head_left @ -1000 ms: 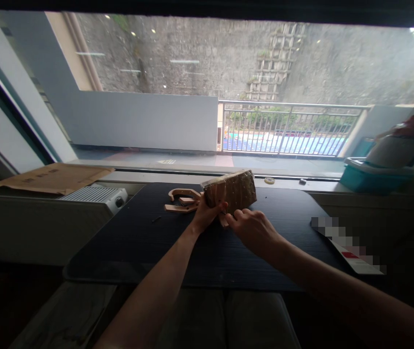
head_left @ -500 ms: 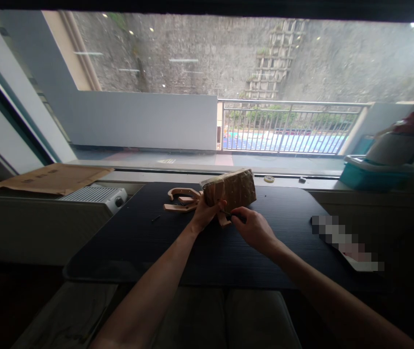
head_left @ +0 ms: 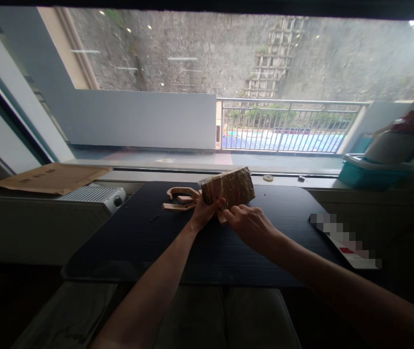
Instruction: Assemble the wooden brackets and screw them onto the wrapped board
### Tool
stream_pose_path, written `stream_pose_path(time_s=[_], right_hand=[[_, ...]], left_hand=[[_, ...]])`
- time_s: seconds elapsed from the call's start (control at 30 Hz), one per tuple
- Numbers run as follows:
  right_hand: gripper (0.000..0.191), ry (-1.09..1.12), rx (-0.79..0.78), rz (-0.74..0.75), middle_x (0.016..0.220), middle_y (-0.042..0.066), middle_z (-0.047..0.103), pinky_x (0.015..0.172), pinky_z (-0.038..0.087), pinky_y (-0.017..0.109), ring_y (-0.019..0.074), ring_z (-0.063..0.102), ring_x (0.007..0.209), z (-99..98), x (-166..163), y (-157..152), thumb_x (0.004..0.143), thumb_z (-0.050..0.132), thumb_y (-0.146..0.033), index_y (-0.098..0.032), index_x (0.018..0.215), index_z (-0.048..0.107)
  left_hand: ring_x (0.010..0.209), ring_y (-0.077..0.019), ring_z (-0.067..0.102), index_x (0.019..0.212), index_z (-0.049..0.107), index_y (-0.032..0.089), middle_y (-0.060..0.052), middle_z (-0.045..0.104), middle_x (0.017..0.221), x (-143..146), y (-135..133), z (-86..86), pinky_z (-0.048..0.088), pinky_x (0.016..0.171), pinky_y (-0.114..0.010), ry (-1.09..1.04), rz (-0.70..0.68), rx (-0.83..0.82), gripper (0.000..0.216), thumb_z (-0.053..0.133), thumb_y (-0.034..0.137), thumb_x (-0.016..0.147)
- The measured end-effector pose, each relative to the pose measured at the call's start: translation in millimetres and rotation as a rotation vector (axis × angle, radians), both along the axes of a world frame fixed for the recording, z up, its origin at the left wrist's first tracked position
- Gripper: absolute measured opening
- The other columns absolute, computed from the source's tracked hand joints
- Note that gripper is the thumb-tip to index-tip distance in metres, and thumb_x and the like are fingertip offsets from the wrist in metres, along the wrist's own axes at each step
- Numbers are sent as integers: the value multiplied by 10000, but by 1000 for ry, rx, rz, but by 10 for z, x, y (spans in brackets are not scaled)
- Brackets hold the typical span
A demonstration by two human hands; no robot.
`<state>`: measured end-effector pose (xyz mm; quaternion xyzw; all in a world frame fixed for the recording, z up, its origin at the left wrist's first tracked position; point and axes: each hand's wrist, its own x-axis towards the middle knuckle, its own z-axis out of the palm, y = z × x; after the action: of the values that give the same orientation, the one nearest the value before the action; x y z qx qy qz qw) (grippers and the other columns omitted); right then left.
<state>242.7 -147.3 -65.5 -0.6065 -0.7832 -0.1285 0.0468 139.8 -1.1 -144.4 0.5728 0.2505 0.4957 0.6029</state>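
My left hand (head_left: 206, 211) is closed on a brown block (head_left: 230, 188) with a shiny, clear-looking wrap, its thumb across the near face. The block is tilted above the black table. A pale wooden piece (head_left: 222, 218) juts out below it, between my hands. My right hand (head_left: 245, 219) is beside that piece, fingers curled together at the block's lower edge; what they hold is hidden. Left of the block lie a curved wooden hook-like piece (head_left: 181, 191) and a straight wooden piece (head_left: 178, 207). A small dark screw-like item (head_left: 155, 217) lies farther left.
The black table (head_left: 134, 252) stands against a window sill. A roll of tape (head_left: 268, 178) and a small dark object (head_left: 301, 178) are on the sill. At right are a teal box (head_left: 370, 174) and a partly blurred leaflet (head_left: 359, 259); at left, a cardboard sheet (head_left: 50, 177) by a white heater (head_left: 94, 193).
My right hand has shifted slightly left, nearer the wooden piece, and its wrist has turned. The slim dark tool seen in it before is now hidden. My left hand keeps its grip.
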Motion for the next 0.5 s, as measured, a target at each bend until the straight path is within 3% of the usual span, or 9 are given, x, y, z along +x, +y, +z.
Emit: stream_pose_path(time_s=[0.13, 0.3, 0.5], right_hand=[[258, 147, 31, -70, 844, 65, 656, 612, 372, 266, 176, 598, 757, -116, -24, -7, 897, 366, -119, -169, 1002, 598], [306, 356, 65, -232, 921, 53, 693, 670, 393, 264, 173, 628, 813, -229, -14, 11, 918, 368, -285, -194, 1124, 575], [314, 527, 43, -345, 927, 26, 700, 646, 395, 256, 178, 637, 826, -253, 56, 34, 892, 390, -362, -241, 1100, 591]], left_hand=[[685, -130, 607, 903, 553, 164, 5, 647, 784, -2, -5, 4, 484, 634, -252, -2, -1, -11, 451, 796, 324, 560], [714, -135, 613, 932, 553, 168, 0, 648, 821, -7, -22, 24, 494, 649, -257, -10, -8, -6, 461, 790, 331, 571], [705, -128, 605, 898, 561, 158, 3, 640, 793, -13, -19, 39, 485, 641, -238, -5, -14, 8, 453, 803, 319, 550]])
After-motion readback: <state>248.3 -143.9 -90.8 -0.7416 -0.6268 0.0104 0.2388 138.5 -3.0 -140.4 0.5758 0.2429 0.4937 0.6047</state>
